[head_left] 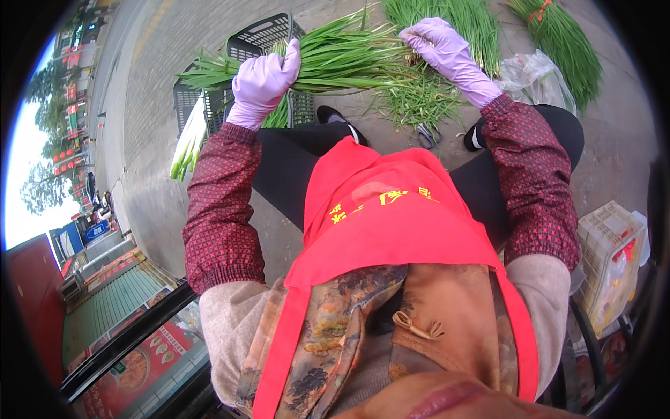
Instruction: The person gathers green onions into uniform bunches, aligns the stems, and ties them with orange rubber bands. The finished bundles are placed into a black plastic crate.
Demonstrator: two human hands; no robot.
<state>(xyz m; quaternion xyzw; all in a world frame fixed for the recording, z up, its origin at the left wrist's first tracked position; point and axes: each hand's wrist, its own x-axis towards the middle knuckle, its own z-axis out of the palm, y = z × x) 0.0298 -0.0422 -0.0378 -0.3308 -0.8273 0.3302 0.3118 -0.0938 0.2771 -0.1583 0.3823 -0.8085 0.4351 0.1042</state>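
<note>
In a lilac glove, my left hand is closed around a bunch of green garlic chives, held sideways above the ground. Gloved the same way, my right hand is at the root end of the bunch, its fingertips pinched together; whether they grip stems cannot be told. Beneath it lies a heap of loose trimmed leaves, with scissors on the pavement by it. Behind my left hand stand dark plastic baskets holding greens. White-stemmed green onions hang over the side of the left basket.
More chives lie beyond my right hand, with a tied bundle at the far right. A clear plastic bag rests near my right knee. A beige crate stands at the right. My shoes flank the leaf heap.
</note>
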